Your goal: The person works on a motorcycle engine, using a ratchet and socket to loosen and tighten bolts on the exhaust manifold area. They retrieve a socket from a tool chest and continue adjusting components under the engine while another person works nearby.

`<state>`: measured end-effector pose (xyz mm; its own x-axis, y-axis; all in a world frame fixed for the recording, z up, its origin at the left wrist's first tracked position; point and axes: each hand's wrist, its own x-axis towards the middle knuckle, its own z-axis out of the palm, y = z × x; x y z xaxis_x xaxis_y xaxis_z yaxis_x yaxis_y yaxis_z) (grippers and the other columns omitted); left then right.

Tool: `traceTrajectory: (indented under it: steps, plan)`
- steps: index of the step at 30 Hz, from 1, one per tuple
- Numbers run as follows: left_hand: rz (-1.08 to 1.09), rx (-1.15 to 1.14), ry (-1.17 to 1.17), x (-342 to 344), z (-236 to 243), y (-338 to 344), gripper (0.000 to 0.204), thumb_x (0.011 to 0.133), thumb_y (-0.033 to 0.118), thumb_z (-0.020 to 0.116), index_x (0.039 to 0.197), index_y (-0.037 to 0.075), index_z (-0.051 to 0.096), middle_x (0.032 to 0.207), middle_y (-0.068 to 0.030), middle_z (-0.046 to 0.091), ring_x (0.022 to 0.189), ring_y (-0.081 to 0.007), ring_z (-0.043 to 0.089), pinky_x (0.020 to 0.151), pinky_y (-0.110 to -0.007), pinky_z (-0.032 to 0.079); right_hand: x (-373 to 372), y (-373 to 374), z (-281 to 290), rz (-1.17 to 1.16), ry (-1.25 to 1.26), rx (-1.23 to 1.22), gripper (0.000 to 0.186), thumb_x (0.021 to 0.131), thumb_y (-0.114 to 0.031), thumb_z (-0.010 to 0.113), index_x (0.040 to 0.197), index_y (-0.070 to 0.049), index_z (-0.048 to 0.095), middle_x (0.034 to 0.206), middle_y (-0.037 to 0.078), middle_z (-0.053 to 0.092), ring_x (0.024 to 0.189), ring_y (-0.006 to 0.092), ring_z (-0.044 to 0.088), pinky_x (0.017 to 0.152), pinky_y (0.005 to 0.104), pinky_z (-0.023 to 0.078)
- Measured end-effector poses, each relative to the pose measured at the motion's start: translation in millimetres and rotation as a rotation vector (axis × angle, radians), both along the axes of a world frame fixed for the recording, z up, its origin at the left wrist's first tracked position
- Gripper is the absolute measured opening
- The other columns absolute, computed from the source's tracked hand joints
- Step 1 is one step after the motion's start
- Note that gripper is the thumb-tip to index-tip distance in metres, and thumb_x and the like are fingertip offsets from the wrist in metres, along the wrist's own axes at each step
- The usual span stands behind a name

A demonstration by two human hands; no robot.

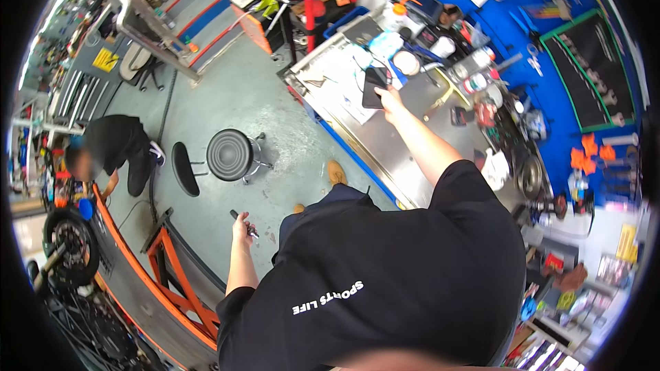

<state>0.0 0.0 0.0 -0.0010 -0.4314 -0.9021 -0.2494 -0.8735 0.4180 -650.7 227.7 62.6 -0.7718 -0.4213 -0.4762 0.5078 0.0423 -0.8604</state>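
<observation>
My left hand [243, 227] is low at my left side, closed around a slim dark hand tool [234, 214] with a shiny metal part near the fingers. What kind of tool it is cannot be made out. My right arm reaches over the steel workbench [375, 143]. There my right hand [390, 103] grips the near edge of a flat black rectangle that looks like a phone [372, 89]. White papers [330, 86] lie beside it, and a brush-like tool [437, 104] rests further right on the bench.
Bottles [474, 62] and assorted tools crowd the bench's back, below a blue tool wall [481, 17]. A round black stool [229, 154] stands on the floor. At left, a person in black [120, 148] bends beside an orange-edged lift [134, 261] and a motorcycle [75, 302].
</observation>
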Motion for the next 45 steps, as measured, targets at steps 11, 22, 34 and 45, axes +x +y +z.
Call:
traceTrajectory:
  steps: [11, 22, 34, 45]
  plan:
    - [0.261, -0.159, 0.100, -89.4, 88.7, 82.7, 0.032, 0.093, 0.030, 0.066, 0.119, 0.012, 0.067, 0.086, -0.0012, 0.052, 0.061, -0.0149, 0.056, 0.052, -0.033, 0.046, -110.0, -23.1, -48.9, 0.414, 0.669, 0.579, 0.051, 0.094, -0.029, 0.064, 0.134, 0.002, 0.055, 0.115, 0.021, 0.068, 0.101, 0.0308, 0.068, 0.084, 0.0419, 0.055]
    - [0.506, -0.217, 0.158, -71.4, 107.8, 85.2, 0.023, 0.091, 0.030, 0.070, 0.104, 0.011, 0.068, 0.081, 0.0011, 0.050, 0.058, -0.0125, 0.054, 0.048, -0.028, 0.041, -75.7, -50.8, 47.5, 0.704, 0.928, 1.295, 0.063, 0.096, -0.042, 0.056, 0.143, -0.002, 0.046, 0.128, 0.028, 0.063, 0.117, 0.0456, 0.061, 0.098, 0.0538, 0.048]
    - [0.326, -0.321, 0.267, 57.1, 124.5, 57.3, 0.032, 0.096, 0.034, 0.064, 0.117, 0.010, 0.068, 0.097, -0.0015, 0.059, 0.060, -0.0096, 0.052, 0.056, -0.026, 0.046, 126.8, -141.3, 129.3, 0.735, 1.201, 1.116, 0.055, 0.091, -0.035, 0.059, 0.131, 0.003, 0.056, 0.125, 0.027, 0.063, 0.109, 0.0441, 0.064, 0.095, 0.0525, 0.050]
    - [-0.373, -0.592, 0.381, 165.0, 250.0, 0.9, 0.033, 0.099, 0.037, 0.060, 0.104, 0.005, 0.065, 0.086, -0.0038, 0.071, 0.056, -0.0109, 0.052, 0.054, -0.029, 0.046, 556.5, -256.3, 181.9, 1.830, 1.358, -0.242, 0.080, 0.081, -0.027, 0.078, 0.144, 0.004, 0.039, 0.144, 0.027, 0.046, 0.134, 0.0420, 0.046, 0.112, 0.0457, 0.039]
